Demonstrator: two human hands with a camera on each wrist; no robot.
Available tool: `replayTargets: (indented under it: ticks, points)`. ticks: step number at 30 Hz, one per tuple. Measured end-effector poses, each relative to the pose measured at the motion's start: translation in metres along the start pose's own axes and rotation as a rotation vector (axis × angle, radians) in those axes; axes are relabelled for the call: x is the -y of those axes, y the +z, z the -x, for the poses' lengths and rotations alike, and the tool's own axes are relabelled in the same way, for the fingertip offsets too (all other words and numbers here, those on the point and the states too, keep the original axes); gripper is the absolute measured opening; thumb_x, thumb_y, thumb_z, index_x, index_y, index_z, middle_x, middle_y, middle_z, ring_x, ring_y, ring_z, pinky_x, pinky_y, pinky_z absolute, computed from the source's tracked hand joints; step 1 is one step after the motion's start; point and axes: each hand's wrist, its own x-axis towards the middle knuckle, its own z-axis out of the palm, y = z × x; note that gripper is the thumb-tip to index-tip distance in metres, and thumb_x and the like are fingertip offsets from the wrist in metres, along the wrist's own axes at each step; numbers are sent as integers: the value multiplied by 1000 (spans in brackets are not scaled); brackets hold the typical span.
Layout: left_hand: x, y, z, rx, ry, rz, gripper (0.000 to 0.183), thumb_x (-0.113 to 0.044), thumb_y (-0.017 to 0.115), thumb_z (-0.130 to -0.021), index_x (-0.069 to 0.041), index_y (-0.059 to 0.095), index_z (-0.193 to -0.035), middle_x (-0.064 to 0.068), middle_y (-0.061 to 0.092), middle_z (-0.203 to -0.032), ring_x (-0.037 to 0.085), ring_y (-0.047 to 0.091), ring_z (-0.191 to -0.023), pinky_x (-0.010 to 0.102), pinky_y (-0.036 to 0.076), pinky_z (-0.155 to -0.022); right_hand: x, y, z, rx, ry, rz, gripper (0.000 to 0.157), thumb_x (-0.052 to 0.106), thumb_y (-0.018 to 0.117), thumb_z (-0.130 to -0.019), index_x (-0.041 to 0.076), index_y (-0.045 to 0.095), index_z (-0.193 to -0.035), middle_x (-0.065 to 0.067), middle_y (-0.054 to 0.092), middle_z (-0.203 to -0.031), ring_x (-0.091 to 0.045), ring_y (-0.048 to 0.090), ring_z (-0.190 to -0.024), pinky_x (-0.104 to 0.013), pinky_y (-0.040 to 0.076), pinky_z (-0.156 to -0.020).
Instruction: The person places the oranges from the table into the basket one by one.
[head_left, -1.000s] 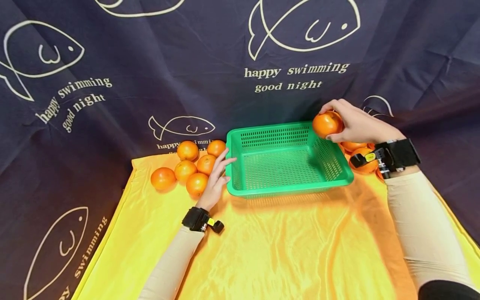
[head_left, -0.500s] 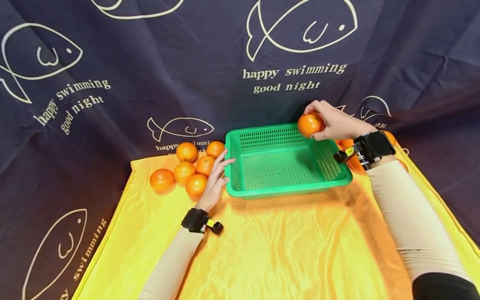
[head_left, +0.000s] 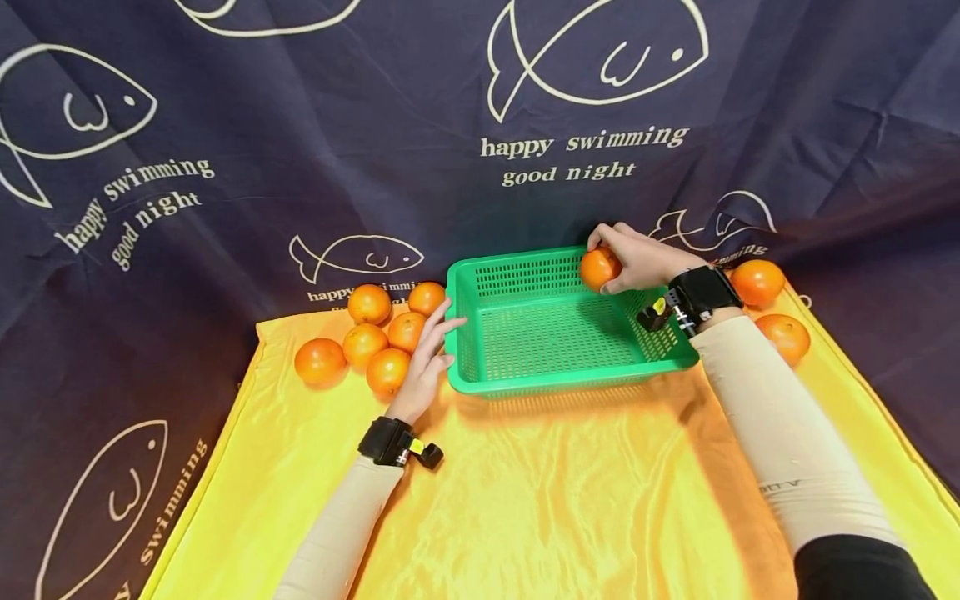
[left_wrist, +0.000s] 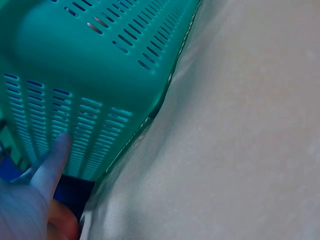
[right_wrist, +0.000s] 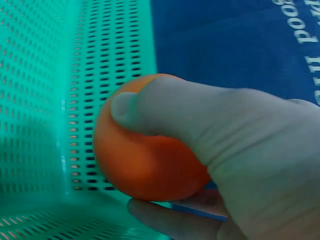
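Note:
My right hand [head_left: 637, 257] holds an orange [head_left: 600, 271] inside the back right part of a green plastic basket [head_left: 555, 380]. Thumb and fingers wrap the orange, and in the right wrist view it [right_wrist: 150, 165] overlaps the slotted basket wall [right_wrist: 107, 50]. At the basket's left end rests my left hand [head_left: 424, 367], its fingers nearly straight and reaching over the rim. The left wrist view has one outstretched finger [left_wrist: 56, 157] against the slotted outer wall. The basket's visible floor is bare.
Several oranges [head_left: 365, 343] lie grouped left of the basket, close to my left hand. Two oranges show on the right, one [head_left: 757, 283] behind the other [head_left: 783, 337], beside my right forearm. Yellow cloth [head_left: 570, 500] covers the table; a dark fish-print curtain [head_left: 420, 150] hangs behind.
My right hand has carried the orange leftward and down, from above the basket's right rim to inside it. The oranges on the right are more exposed. My left hand stays at the rim.

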Motion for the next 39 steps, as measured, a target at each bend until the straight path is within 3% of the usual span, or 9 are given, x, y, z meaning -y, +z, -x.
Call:
replayTargets:
  ticks: [2,5,9,30,39]
  points:
    - [-3,0,0,1,0,5,55,-1,41,-89,-8,53,-142,9,18,-168,26,20,-152,77,21,-109,-5,6,-3,22,10,-11,64,12,85,-70,9,46,-121,-21,47,-116,-34,45,-105,-50,49,-84]
    - [-18,-1,-1,7,-3,22,54,3,41,-88,1,52,-140,20,17,-167,34,20,-151,79,19,-108,-12,15,-6,56,36,-18,64,14,85,-71,10,44,-121,-21,45,-116,-34,46,-104,-48,49,-83]
    - [-35,-3,-1,21,-13,40,52,5,42,-88,6,51,-139,28,15,-165,42,18,-150,79,19,-108,-15,24,-6,108,58,-24,63,12,84,-73,9,43,-121,-22,45,-115,-36,46,-102,-47,48,-81]
    - [-34,1,-2,27,-6,43,51,7,42,-89,5,51,-139,28,16,-164,44,18,-150,80,17,-108,-23,48,-12,211,152,-29,62,6,82,-75,7,37,-118,-23,37,-114,-38,44,-100,-45,41,-80]
    - [-26,0,-2,13,-4,25,52,7,41,-88,2,52,-139,28,17,-164,42,19,-150,80,19,-108,-23,51,-15,198,132,-28,62,5,82,-74,6,38,-117,-24,39,-112,-39,44,-99,-46,42,-79]
